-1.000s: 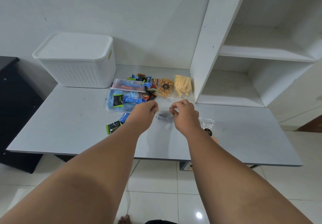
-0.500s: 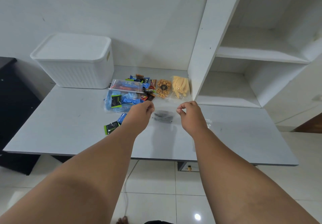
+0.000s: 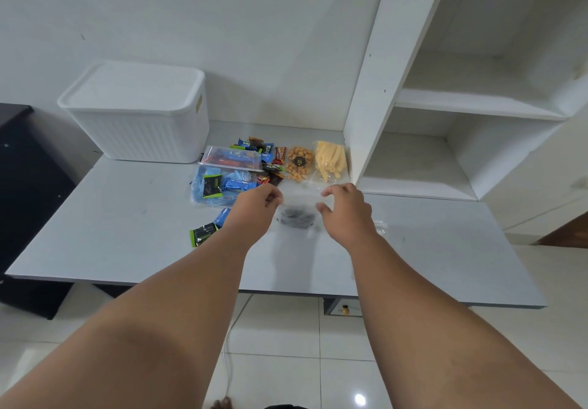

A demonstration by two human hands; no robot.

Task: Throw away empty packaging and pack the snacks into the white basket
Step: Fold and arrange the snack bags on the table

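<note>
The grey table is carrying everything, with the white shelf unit standing at its right back corner and the white basket sitting at the left back, its lid on, so nothing is being packed yet. Between them the snacks are lying in a loose cluster: a blue bag of small packets, a bag of round snacks, a bag of yellow sticks just beside the shelf unit, and a green-and-black sachet lying apart toward the near edge. Both arms are reaching in over the near edge. Half a second ago both hands were pinching the top corners of a clear bag with a dark patch in it; now the right hand is opening, thumb and fingers curved and apart, and seems to be letting go. The left hand is pinching the bag's left top corner between thumb and fingers, though blur is making the contact hard to confirm. The bag is hanging just above the table between the two hands, right of the left hand's pinch. Judging by this, the person is probably taking it into one hand to throw away as empty packaging.
</note>
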